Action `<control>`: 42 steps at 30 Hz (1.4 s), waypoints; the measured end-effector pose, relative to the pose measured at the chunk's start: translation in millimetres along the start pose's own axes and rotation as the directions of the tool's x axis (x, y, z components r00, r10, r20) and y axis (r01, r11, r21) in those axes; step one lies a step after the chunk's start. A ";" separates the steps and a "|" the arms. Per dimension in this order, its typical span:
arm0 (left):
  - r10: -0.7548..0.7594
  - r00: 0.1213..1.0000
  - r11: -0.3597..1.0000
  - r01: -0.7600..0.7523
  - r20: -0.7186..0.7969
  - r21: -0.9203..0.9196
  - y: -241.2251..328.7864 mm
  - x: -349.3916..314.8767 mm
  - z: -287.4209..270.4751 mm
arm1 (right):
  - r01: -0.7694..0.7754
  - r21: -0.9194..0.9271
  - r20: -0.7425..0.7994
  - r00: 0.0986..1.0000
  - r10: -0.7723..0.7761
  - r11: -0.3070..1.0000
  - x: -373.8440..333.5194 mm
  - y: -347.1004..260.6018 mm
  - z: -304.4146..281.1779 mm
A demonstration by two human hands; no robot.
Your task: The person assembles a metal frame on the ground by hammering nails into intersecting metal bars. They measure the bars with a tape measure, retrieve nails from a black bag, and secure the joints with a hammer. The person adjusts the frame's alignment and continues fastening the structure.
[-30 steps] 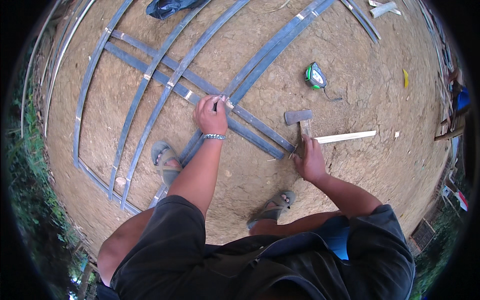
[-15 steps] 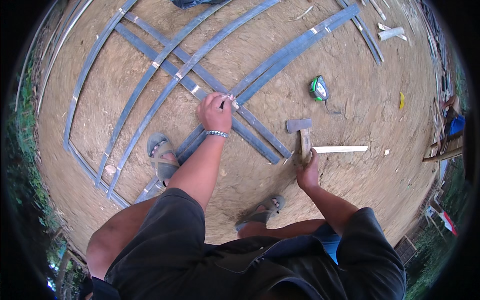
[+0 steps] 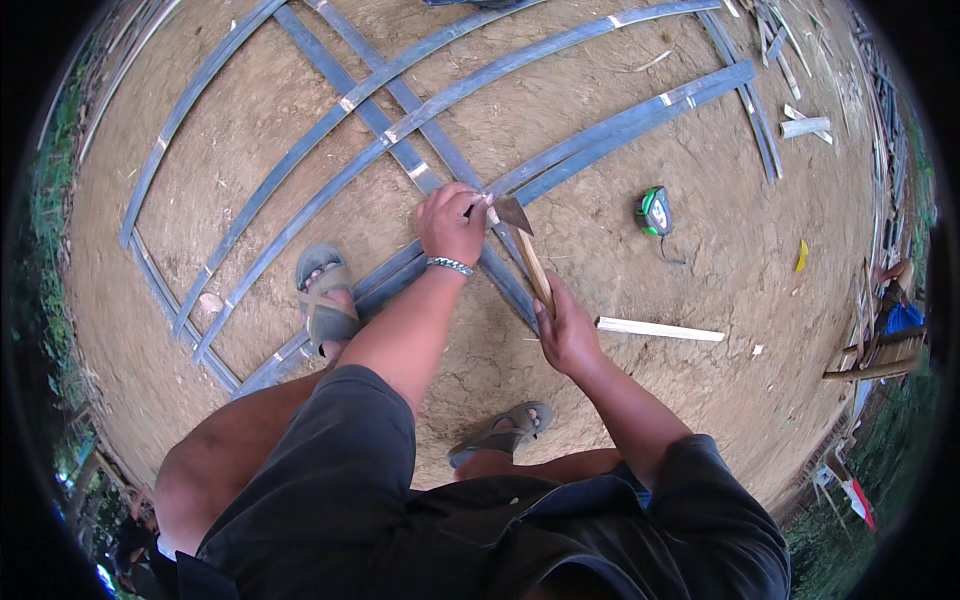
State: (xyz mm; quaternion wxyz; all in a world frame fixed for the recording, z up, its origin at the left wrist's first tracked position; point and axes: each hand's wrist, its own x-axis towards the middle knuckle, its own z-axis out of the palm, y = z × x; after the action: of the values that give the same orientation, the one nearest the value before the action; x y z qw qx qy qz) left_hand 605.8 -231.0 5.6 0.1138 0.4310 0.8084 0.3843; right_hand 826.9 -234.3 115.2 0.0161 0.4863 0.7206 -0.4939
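Note:
My left hand (image 3: pixel 452 224) is closed in a pinch over the crossing of several flat dark strips (image 3: pixel 560 146) laid on the ground. Whatever sits between its fingertips is too small to make out. A hatchet (image 3: pixel 534 266) with a wooden handle and a grey metal head is gripped in my right hand (image 3: pixel 569 332). Its head is right beside my left fingertips, over the same crossing. Pale marks show on the strips where some of them cross.
On the dirt to the right lie a pale wooden stick (image 3: pixel 660 329) and a green-and-black tape measure (image 3: pixel 654 211). Farther off are a short pale tube (image 3: pixel 806 127) and a yellow scrap (image 3: pixel 802 256). My sandalled left foot (image 3: pixel 328 300) stands beside the strips.
My right hand has swung the hatchet left, from beside the wooden stick to the strip crossing near my left fingertips. The left hand keeps its pinch there. The whole view has shifted slightly.

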 end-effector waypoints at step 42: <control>-0.046 0.998 0.997 0.043 0.051 0.058 5.2 2.4 -3.3 | 0.115 -0.178 -0.078 0.988 -0.131 0.977 35.4 -2.3 0.4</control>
State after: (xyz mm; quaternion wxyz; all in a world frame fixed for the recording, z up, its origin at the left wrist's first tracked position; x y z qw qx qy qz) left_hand 605.8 -229.1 11.9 0.1314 0.4259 0.8251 0.3471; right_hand 806.5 -210.5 98.7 -0.0048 0.4591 0.7896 -0.4072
